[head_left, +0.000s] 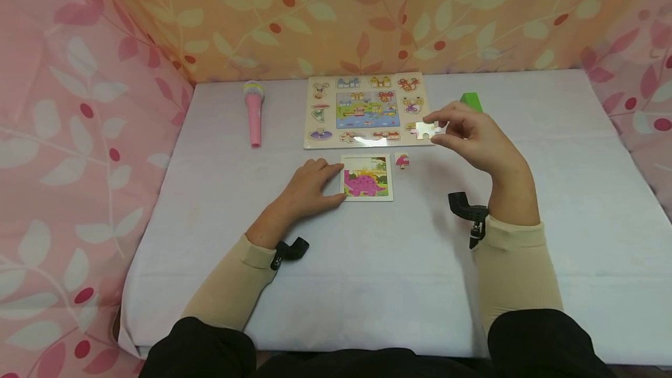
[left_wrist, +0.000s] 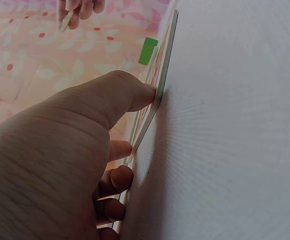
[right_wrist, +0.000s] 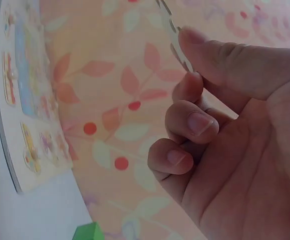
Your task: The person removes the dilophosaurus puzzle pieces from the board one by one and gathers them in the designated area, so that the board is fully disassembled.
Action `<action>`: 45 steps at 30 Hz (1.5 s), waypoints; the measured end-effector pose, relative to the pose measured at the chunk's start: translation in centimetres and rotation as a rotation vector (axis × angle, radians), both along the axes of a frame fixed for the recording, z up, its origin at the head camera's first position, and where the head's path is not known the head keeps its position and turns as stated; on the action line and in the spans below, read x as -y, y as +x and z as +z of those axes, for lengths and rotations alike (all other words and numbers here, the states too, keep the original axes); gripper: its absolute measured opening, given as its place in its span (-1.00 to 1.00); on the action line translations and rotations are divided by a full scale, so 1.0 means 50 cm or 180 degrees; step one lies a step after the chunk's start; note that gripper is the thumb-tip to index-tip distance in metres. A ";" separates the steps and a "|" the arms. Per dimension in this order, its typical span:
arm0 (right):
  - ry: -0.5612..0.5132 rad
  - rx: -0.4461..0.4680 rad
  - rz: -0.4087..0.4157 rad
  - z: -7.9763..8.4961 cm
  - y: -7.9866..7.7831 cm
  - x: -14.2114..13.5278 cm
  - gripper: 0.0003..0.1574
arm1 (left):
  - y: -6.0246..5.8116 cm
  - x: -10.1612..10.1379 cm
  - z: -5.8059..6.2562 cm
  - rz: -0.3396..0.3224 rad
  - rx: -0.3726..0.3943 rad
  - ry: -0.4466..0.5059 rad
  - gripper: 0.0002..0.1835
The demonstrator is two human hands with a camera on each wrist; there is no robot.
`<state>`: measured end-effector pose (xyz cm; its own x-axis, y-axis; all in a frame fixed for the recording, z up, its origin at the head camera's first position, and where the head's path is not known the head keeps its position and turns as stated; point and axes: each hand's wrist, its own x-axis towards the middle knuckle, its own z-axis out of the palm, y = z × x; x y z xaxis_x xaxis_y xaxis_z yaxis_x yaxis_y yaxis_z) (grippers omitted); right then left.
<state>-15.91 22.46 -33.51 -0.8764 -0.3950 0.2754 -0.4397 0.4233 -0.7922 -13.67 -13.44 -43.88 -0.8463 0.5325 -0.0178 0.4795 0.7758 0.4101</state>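
Observation:
A small framed jigsaw puzzle (head_left: 366, 189) with a pink dinosaur lies on the table; its upper left part shows bare backing. My left hand (head_left: 310, 188) rests at its left edge, with the index fingertip and thumb (left_wrist: 140, 97) touching the frame. Above and to the right, my right hand (head_left: 475, 136) pinches a pale jigsaw piece (head_left: 426, 130) between thumb and index finger, off the table. In the right wrist view that thin piece is seen nearly edge-on, the other fingers curled beneath. A loose pink jigsaw piece (head_left: 402, 160) lies right of the frame.
Behind the small puzzle lies a larger wooden knob puzzle board (head_left: 311, 104). A pink toy microphone (head_left: 254, 118) is at the back left. Beyond the right hand stands a green block (head_left: 471, 101). Floral curtains (head_left: 378, 16) enclose the white-covered table (head_left: 367, 284).

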 end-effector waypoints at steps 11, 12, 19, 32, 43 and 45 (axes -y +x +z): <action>0.0253 0.0643 -0.0386 -0.026 -0.014 -0.048 -0.59 | 0.000 0.002 0.000 -0.0003 -0.0007 0.0013 -0.21; 0.0302 0.0701 -0.0407 -0.029 -0.016 -0.051 -0.59 | 0.000 0.002 0.000 -0.0001 -0.0006 0.0011 -0.21; 0.0597 0.0967 -0.0416 -0.073 -0.037 -0.071 -0.55 | 0.000 0.002 0.000 0.0012 0.0016 -0.0011 -0.20; 0.1064 0.1481 -0.0415 -0.122 -0.060 -0.059 -0.54 | -0.001 0.001 -0.001 0.0002 -0.0010 -0.0030 -0.20; 0.1306 0.1520 -0.0364 -0.139 -0.067 -0.041 -0.51 | 0.001 -0.001 0.003 0.0028 0.0040 -0.0045 -0.20; 0.1318 0.1529 -0.0347 -0.139 -0.067 -0.039 -0.51 | 0.002 -0.001 0.003 0.0029 0.0045 -0.0047 -0.20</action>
